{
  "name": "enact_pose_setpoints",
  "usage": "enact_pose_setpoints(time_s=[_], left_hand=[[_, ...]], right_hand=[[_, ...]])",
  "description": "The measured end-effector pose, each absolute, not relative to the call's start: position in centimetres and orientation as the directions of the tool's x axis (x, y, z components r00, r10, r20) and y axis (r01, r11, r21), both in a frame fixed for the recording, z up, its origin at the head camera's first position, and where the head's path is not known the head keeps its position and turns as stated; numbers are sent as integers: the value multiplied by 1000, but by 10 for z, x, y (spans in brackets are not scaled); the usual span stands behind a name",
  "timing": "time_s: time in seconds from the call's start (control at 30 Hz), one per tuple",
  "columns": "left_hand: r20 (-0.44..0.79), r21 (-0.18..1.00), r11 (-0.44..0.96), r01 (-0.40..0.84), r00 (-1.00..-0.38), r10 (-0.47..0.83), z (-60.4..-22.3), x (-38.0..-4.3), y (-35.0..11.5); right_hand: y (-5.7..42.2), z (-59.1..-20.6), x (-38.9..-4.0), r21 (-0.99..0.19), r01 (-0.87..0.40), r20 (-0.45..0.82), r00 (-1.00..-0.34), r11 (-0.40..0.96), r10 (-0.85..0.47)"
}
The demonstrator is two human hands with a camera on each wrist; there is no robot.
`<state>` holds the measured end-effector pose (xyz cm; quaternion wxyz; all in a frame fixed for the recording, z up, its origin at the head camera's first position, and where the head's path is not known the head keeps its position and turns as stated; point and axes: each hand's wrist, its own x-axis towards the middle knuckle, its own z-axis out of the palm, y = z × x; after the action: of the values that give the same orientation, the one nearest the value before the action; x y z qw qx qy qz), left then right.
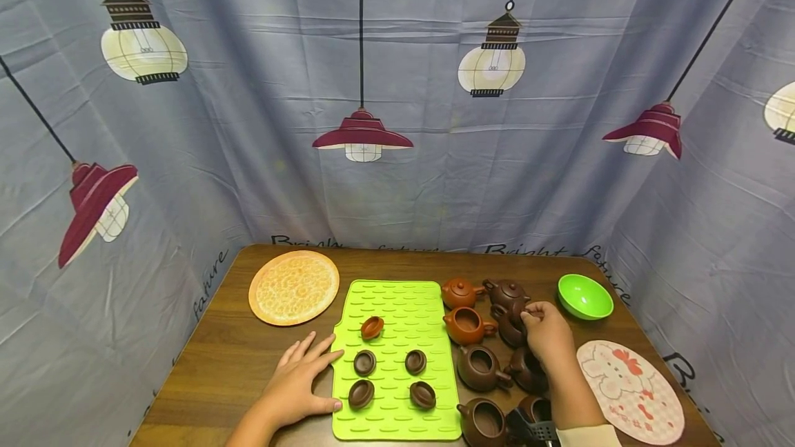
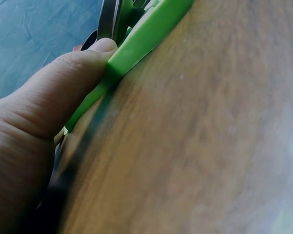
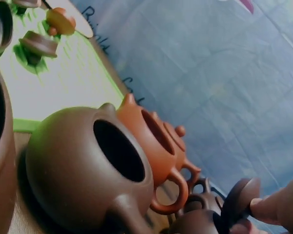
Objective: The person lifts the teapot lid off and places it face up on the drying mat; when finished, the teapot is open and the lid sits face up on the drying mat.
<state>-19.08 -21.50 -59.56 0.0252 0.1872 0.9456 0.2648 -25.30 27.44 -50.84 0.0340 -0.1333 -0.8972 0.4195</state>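
My right hand (image 1: 549,338) pinches a dark brown teapot lid (image 3: 240,199) between thumb and fingers, tilted over an uncovered brown teapot (image 1: 511,331) in the right-hand group. Behind that teapot stands a brown teapot (image 1: 507,291) with its lid on. Next to it is an orange lidded teapot (image 1: 459,292), and nearer is an orange teapot (image 1: 466,325) without a lid. With fingers spread, my left hand (image 1: 297,386) rests at the left edge of the green mat (image 1: 397,302); its thumb touches the mat's rim (image 2: 119,66). An orange lid (image 1: 372,328) and several brown lids (image 1: 364,363) lie upturned on the mat.
More uncovered brown teapots (image 1: 480,367) line the mat's right side. A dark slotted utensil (image 1: 535,428) lies among the nearest ones. A green bowl (image 1: 585,296) and a round rabbit-print mat (image 1: 640,392) sit at the right, an orange round mat (image 1: 295,287) at the back left.
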Motion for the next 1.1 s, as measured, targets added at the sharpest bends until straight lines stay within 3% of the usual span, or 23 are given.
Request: enact_pose_setpoints(time_s=[0.23,0.5,0.7,1.1], left_hand=[[53,504,793,342,-929,367,-595,-191,-215],[61,509,788,346,-928,369,-596,-191,-215],[95,509,779,366,-923,372,-595,-191,-215],[52,515,786,342,-928,370,-594,-190,-216]], right_hand=[[258,-507,-253,-958,240,-225,-969,160,102],[245,-514,-254,-923,302,-289,-953,-240,-89],[234,-517,-252,-902,310,-283,-950,-301,-133],[205,-513,-257,-924,305,-245,-934,-228,-259]])
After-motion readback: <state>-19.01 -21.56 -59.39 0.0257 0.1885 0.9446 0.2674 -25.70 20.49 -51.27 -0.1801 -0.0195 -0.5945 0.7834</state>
